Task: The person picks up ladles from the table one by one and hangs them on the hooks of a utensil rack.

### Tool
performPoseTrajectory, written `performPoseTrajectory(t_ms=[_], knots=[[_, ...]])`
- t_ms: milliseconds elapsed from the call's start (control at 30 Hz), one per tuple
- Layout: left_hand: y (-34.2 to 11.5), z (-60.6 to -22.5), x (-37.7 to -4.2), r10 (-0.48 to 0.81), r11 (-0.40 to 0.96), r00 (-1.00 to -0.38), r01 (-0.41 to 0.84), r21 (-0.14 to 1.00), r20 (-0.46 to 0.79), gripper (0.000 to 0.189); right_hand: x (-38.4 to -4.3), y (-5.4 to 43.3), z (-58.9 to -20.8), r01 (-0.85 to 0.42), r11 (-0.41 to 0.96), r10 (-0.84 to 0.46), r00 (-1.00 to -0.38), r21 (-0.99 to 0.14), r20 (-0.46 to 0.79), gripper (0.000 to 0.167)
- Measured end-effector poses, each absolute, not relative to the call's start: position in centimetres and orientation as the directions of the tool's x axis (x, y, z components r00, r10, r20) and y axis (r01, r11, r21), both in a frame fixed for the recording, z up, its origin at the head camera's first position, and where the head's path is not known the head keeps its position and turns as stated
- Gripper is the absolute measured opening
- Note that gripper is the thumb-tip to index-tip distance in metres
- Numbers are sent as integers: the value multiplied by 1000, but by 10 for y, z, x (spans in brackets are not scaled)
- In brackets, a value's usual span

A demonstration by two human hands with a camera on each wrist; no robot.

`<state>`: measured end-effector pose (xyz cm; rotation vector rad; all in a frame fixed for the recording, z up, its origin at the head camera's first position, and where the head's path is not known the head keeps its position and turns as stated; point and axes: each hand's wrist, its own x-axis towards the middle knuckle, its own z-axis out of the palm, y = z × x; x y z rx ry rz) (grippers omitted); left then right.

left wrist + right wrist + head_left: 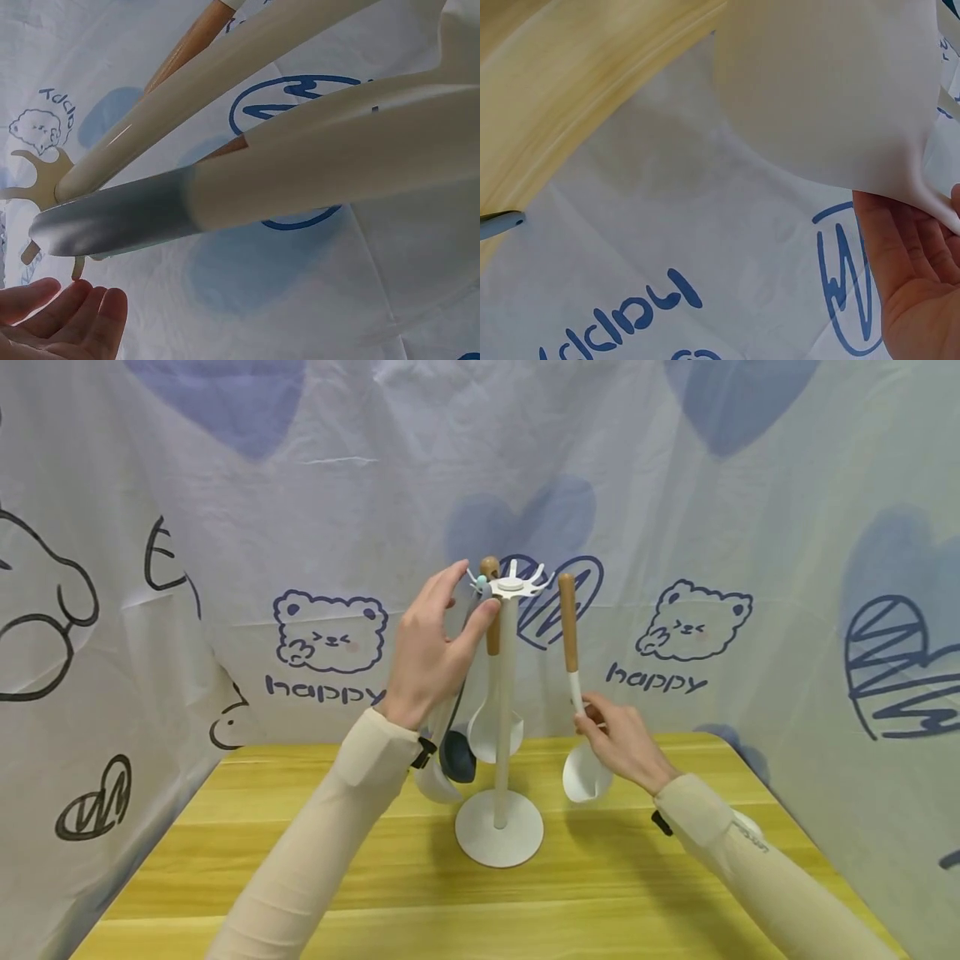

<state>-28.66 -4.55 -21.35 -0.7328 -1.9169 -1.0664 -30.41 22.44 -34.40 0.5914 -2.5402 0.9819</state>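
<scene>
A white utensil stand point(501, 710) with a ring of hooks point(511, 585) at its top stands on the table. My left hand point(429, 647) is at the hooks, thumb and fingers spread around the upper end of a hanging utensil. In the left wrist view that utensil's handle point(120, 214) is grey at its end and cream further along; my fingertips point(112, 304) sit just below a hook. To the stand's right, my right hand point(622, 739) pinches a white ladle point(587, 774) by its neck, its wooden handle point(568, 622) pointing up and its bowl down.
On the stand's left side hang a dark ladle head point(457, 757), a white ladle head point(437, 783) and a wooden-handled white utensil point(486, 731). A grey-blue handle end point(502, 223) shows at the table edge. A patterned white curtain point(420, 460) encloses the table point(337, 877).
</scene>
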Motion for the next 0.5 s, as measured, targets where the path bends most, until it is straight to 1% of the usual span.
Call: performPoseTrajectory(t_ms=[67, 300, 500], knots=[[-44, -209, -288, 106, 479, -537, 765, 430, 837, 54, -304, 224, -343, -512, 663, -256, -841, -546, 477, 28], [-40, -198, -294, 171, 480, -575, 758, 442, 800, 56, -305, 220, -339, -564, 644, -268, -799, -517, 539, 25], [-38, -190, -299, 244, 491, -622, 741, 458, 744, 58, -307, 216, -335, -587, 650, -268, -772, -483, 576, 26]])
